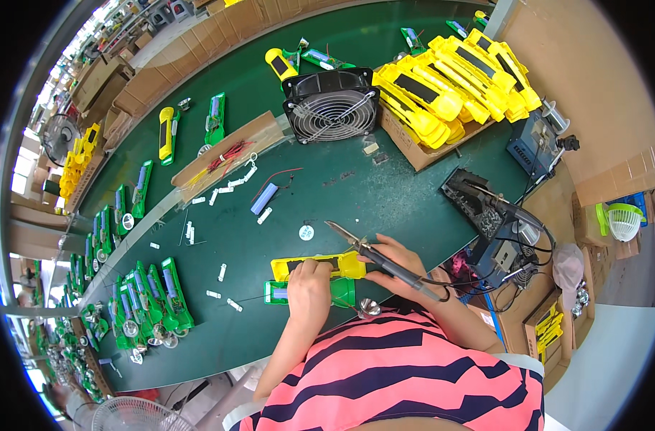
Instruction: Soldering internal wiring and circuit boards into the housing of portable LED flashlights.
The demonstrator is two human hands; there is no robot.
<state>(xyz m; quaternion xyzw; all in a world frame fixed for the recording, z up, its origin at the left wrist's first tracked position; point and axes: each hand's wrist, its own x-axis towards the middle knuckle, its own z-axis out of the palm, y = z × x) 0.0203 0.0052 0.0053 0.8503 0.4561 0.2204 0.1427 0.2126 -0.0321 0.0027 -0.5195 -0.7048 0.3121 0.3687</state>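
A yellow flashlight shell half (352, 265) lies lengthwise in front of me, its dark strip partly covered. Against its near side is a green shell half (343, 292) with a blue-violet battery cell (279, 293). My left hand (309, 291) is closed over both, its curled fingertips down at the yellow shell; what they pinch is hidden. In my right hand (398, 262) is a soldering iron (385, 263), its tip pointing far left above the bench. Fingers of that hand also reach the yellow shell's right end. A round silver reflector (369, 308) sits by the green shell.
A black fan (331, 108) stands ahead, beside a cardboard box (406, 147) heaped with yellow shells. The iron's stand (474, 201) and a blue soldering station (532, 147) are at right. Green assemblies (148, 298) cluster left. Loose wires, a battery (265, 199) and small white parts dot the bench.
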